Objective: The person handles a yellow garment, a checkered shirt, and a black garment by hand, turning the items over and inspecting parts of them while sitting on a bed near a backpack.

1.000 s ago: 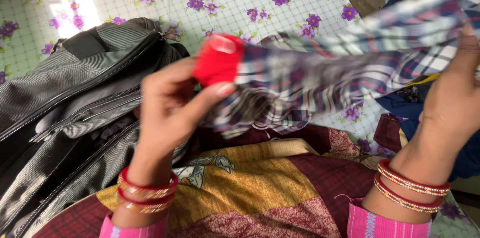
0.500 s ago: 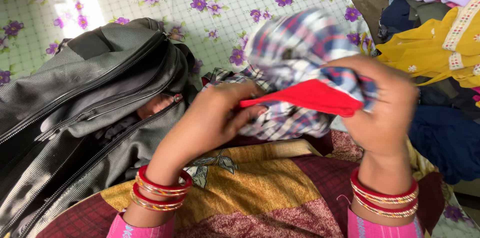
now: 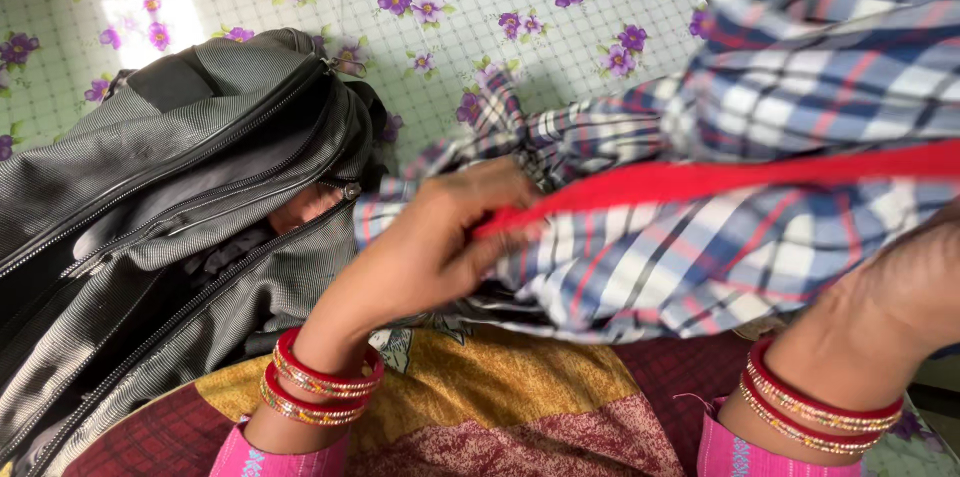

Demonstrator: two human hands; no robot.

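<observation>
A white cloth printed with purple flowers (image 3: 560, 27) covers the surface. One grey backpack (image 3: 150, 207) lies open at left. One blue, white and red checked garment (image 3: 760, 137) with a red band (image 3: 720, 180) stretches between two hands. The left hand (image 3: 440, 247) has its fingers clamped on the band's end. The right hand (image 3: 900, 287) is under the cloth; its fingers cannot be seen.

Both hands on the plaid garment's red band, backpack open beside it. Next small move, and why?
Probably draw the hands apart to straighten the red band. The left hand pinches one end, the right hand holds the far side, and the plaid garment hangs bunched between them, beside the open grey backpack.
</observation>
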